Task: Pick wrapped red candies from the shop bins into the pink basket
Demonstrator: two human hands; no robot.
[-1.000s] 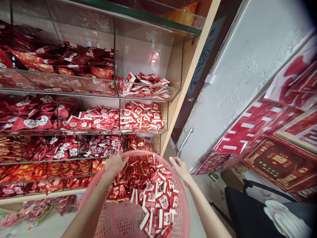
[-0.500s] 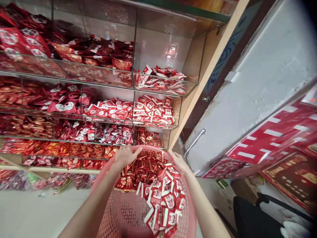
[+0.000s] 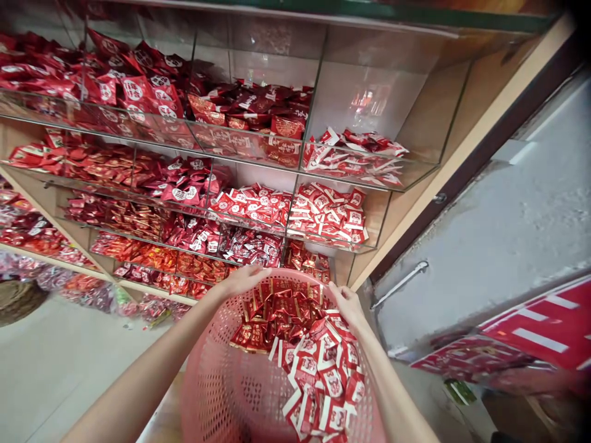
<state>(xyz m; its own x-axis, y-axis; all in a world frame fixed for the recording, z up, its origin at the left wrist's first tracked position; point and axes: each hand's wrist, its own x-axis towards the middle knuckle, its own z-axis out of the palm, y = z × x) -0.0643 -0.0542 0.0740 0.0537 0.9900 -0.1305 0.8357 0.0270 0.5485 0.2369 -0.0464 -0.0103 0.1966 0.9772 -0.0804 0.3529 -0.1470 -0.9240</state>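
A pink perforated plastic basket point(image 3: 210, 369) is held between my hands, its far rim near the lower shelves. My left hand point(image 3: 244, 280) grips the rim at its far left, fingers closed over the edge. On the far right part of the rim, my right hand point(image 3: 347, 304) is wrapped round it. Inside lie dark red and gold packets point(image 3: 281, 311) toward the far side and red-and-white packets point(image 3: 323, 375) at the right. The near left of the basket's bottom shows bare.
Glass-fronted shelves point(image 3: 249, 163) full of red packets rise ahead. A wooden upright point(image 3: 466, 160) bounds them, beside a grey wall point(image 3: 530, 227). Bagged goods point(image 3: 83, 289) and a woven basket point(image 3: 18, 300) stand at the floor's left. Red-and-white packaging point(image 3: 545, 326) is at right.
The view has turned left, so the shelves appear farther right and the woven basket has come into sight. Both hands still hold the pink basket, which appears slightly farther right.
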